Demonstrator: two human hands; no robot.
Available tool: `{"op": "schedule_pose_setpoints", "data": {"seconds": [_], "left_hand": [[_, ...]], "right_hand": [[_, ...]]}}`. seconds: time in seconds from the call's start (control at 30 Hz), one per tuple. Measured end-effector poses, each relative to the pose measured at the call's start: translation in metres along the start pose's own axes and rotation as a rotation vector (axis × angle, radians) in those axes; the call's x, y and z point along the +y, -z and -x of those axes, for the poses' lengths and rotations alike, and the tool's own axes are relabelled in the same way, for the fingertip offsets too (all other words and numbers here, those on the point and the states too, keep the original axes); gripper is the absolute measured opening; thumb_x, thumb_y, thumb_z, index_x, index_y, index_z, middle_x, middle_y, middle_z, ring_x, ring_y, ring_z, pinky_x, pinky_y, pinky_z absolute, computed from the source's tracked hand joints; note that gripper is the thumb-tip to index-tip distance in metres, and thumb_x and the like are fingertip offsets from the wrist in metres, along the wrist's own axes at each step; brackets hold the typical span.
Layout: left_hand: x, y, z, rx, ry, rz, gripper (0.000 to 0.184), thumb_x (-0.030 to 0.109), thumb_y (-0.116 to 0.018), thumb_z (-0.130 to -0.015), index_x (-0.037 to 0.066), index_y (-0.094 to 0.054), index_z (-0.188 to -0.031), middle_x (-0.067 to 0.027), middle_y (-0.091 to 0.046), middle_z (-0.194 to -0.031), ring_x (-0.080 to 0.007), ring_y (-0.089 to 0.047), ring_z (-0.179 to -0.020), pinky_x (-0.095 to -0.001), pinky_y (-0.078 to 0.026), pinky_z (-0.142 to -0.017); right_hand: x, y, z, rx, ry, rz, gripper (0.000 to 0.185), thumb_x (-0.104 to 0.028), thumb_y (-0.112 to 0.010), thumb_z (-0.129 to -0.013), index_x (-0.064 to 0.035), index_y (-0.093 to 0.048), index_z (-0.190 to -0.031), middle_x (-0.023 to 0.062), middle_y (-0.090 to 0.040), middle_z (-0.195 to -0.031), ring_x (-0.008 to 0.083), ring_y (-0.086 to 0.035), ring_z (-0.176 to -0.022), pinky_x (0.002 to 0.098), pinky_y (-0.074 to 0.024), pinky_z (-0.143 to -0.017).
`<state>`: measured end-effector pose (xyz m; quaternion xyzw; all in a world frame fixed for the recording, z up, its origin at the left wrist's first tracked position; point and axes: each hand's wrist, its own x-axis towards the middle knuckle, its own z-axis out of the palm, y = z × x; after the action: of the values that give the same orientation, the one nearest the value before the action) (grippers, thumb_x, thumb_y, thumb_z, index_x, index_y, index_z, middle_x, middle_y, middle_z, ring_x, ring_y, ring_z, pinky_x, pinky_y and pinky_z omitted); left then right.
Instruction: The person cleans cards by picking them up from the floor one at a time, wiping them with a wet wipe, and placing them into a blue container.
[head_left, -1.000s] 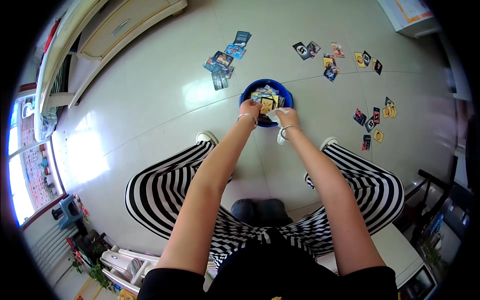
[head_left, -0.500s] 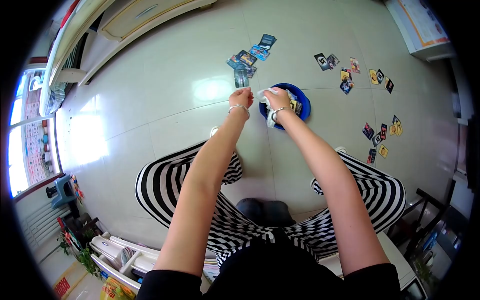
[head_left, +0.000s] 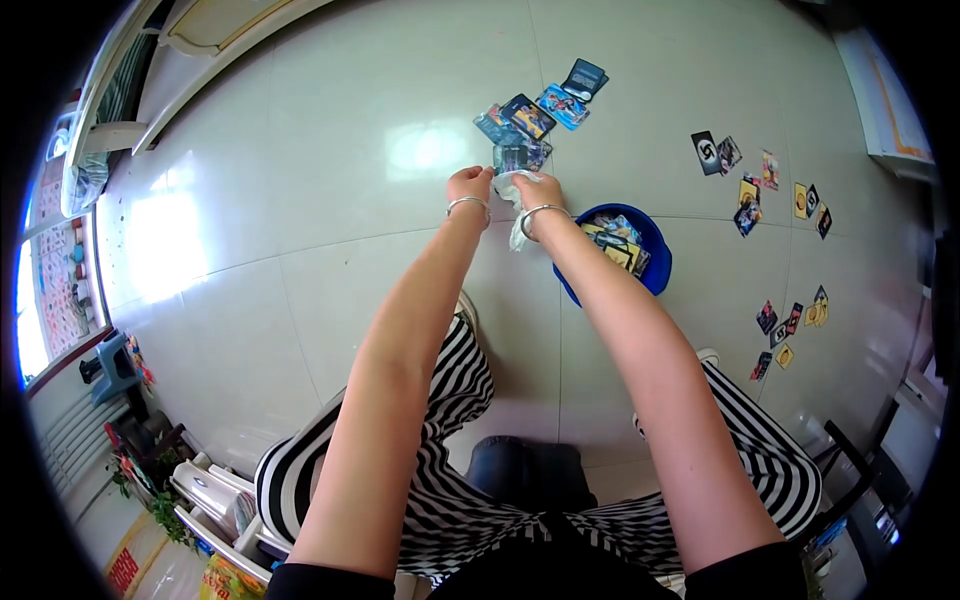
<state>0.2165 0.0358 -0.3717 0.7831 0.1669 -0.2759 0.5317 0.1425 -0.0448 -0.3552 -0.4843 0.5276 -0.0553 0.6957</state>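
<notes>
My left hand (head_left: 469, 185) has its fingers closed at the near edge of a card pile (head_left: 528, 118) on the tiled floor; whatever it pinches is too small to make out. Just to its right, my right hand (head_left: 540, 192) grips a crumpled white tissue (head_left: 517, 212) that hangs down below the fingers. The bottom card (head_left: 511, 157) of the pile lies right beyond both hands. A blue basin (head_left: 655, 262) holding many cards (head_left: 616, 238) stands to the right of my right hand, partly covered by my forearm.
More card groups lie at the right, one near the upper side (head_left: 706, 153) and one lower down (head_left: 785, 356). A cream drawer cabinet (head_left: 215, 35) stands at the upper left, a white cabinet (head_left: 885, 110) at the upper right. A blue stool (head_left: 117, 367) is at the left.
Both hands have moved from over the basin to the near edge of the card pile, the tissue still in my right hand. The view has shifted, so the basin appears further right and lower.
</notes>
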Motion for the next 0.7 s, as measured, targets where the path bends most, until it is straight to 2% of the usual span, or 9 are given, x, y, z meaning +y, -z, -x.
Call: {"op": "schedule_pose_setpoints", "data": {"seconds": [0.07, 0.13, 0.2, 0.3, 0.33, 0.4, 0.53, 0.63, 0.7], "left_hand": [[-0.003, -0.002, -0.012, -0.002, 0.0, -0.252, 0.022, 0.019, -0.068, -0.074, 0.002, -0.065, -0.089, -0.0027, -0.061, -0.069, -0.011, -0.053, -0.058, -0.0258, -0.042, -0.052], [0.003, -0.007, -0.008, -0.01, -0.036, -0.349, 0.021, 0.02, -0.068, -0.074, 0.001, -0.065, -0.085, -0.0031, -0.06, -0.065, -0.0112, -0.052, -0.055, -0.0265, -0.042, -0.052], [0.004, -0.006, -0.002, -0.018, -0.077, -0.445, 0.021, 0.021, -0.069, -0.074, 0.001, -0.065, -0.08, -0.0035, -0.058, -0.062, -0.0113, -0.051, -0.053, -0.0272, -0.041, -0.051], [0.003, -0.006, 0.006, -0.086, -0.052, -0.312, 0.024, 0.024, -0.07, -0.074, 0.004, -0.058, -0.069, -0.002, -0.056, -0.061, -0.009, -0.05, -0.052, -0.0246, -0.04, -0.047], [0.006, -0.005, 0.011, -0.087, -0.058, -0.307, 0.024, 0.024, -0.07, -0.074, 0.004, -0.058, -0.069, -0.002, -0.056, -0.061, -0.009, -0.05, -0.052, -0.0246, -0.04, -0.047], [0.017, 0.005, 0.03, -0.231, 0.036, 0.092, 0.019, 0.022, -0.069, -0.075, 0.007, -0.058, -0.072, 0.0, -0.055, -0.062, -0.0077, -0.049, -0.052, -0.023, -0.04, -0.044], [0.053, 0.022, 0.084, -0.293, 0.061, 0.168, 0.014, 0.018, -0.067, -0.077, 0.008, -0.058, -0.075, 0.0013, -0.053, -0.064, -0.0078, -0.049, -0.054, -0.0223, -0.042, -0.047], [0.075, 0.031, 0.129, -0.562, 0.042, 0.336, 0.01, 0.014, -0.064, -0.078, 0.008, -0.057, -0.074, 0.0007, -0.054, -0.067, -0.0094, -0.052, -0.059, -0.0236, -0.046, -0.054], [0.092, 0.034, 0.166, -0.674, 0.043, 0.439, 0.009, 0.012, -0.062, -0.079, 0.007, -0.057, -0.084, -0.0024, -0.058, -0.077, -0.0118, -0.056, -0.067, -0.0271, -0.049, -0.062]], "right_hand": [[-0.004, 0.002, -0.008, -0.024, -0.035, 0.038, 0.027, -0.017, -0.064, -0.072, 0.0057, -0.062, -0.087, 0.0088, -0.061, -0.075, 0.0165, -0.055, -0.062, 0.0308, -0.0428, -0.056], [0.001, 0.003, -0.018, 0.091, -0.076, 0.292, 0.032, -0.02, -0.063, -0.069, 0.0061, -0.063, -0.086, 0.02, -0.064, -0.08, 0.0293, -0.064, -0.075, 0.0363, -0.0477, -0.068], [0.008, 0.0, -0.023, 0.087, -0.11, 0.215, 0.036, -0.022, -0.063, -0.067, 0.0072, -0.062, -0.089, 0.0228, -0.063, -0.084, 0.0329, -0.063, -0.077, 0.0383, -0.0476, -0.069], [0.007, 0.007, -0.023, 0.072, -0.117, 0.29, 0.038, -0.021, -0.063, -0.067, 0.0083, -0.061, -0.09, 0.0246, -0.062, -0.088, 0.0331, -0.063, -0.078, 0.0386, -0.0475, -0.068], [0.005, 0.011, -0.021, 0.05, -0.117, 0.282, 0.036, -0.02, -0.063, -0.067, 0.0087, -0.06, -0.09, 0.0234, -0.062, -0.086, 0.0311, -0.063, -0.075, 0.0379, -0.0477, -0.066], [-0.007, 0.016, -0.005, 0.023, -0.103, 0.269, 0.035, -0.018, -0.064, -0.068, 0.0091, -0.06, -0.09, 0.0222, -0.063, -0.085, 0.029, -0.063, -0.073, 0.0373, -0.0478, -0.064], [-0.055, 0.049, 0.049, -0.19, -0.108, 0.0, 0.028, -0.01, -0.063, -0.069, 0.0076, -0.058, -0.09, 0.0136, -0.061, -0.077, 0.0196, -0.058, -0.065, 0.0318, -0.0463, -0.056], [-0.084, 0.083, 0.096, -0.202, 0.031, 0.023, 0.048, -0.011, -0.065, -0.07, 0.0097, -0.049, -0.109, 0.017, -0.06, -0.093, 0.0206, -0.059, -0.078, 0.0313, -0.0463, -0.067], [-0.106, 0.111, 0.126, -0.324, 0.081, 0.035, 0.055, -0.012, -0.066, -0.071, 0.0097, -0.044, -0.116, 0.0161, -0.059, -0.099, 0.0207, -0.058, -0.086, 0.032, -0.046, -0.071]]}}
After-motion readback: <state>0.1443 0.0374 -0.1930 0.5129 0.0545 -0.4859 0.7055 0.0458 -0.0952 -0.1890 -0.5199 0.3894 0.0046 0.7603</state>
